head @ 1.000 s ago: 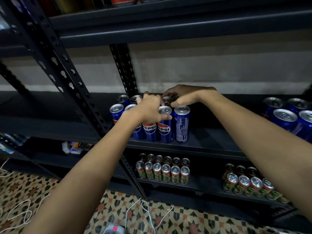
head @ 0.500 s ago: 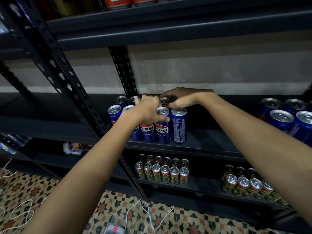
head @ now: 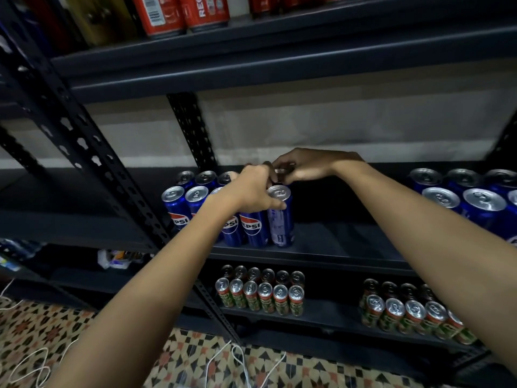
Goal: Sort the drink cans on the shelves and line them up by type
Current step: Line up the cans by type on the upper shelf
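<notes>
While closing up the blue cans on the middle shelf, left hand gripping the front-row tops, right hand curled over a back-row can just behind; next, probably squaring both rows.

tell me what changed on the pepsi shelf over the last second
Very little. The left hand stays on the tops of the front-row Pepsi cans, the right hand stays over a back-row can; neither lets go. The cluster has not visibly shifted on the shelf. Only the camera tilted up, bringing more of the red cans above into view.
</notes>
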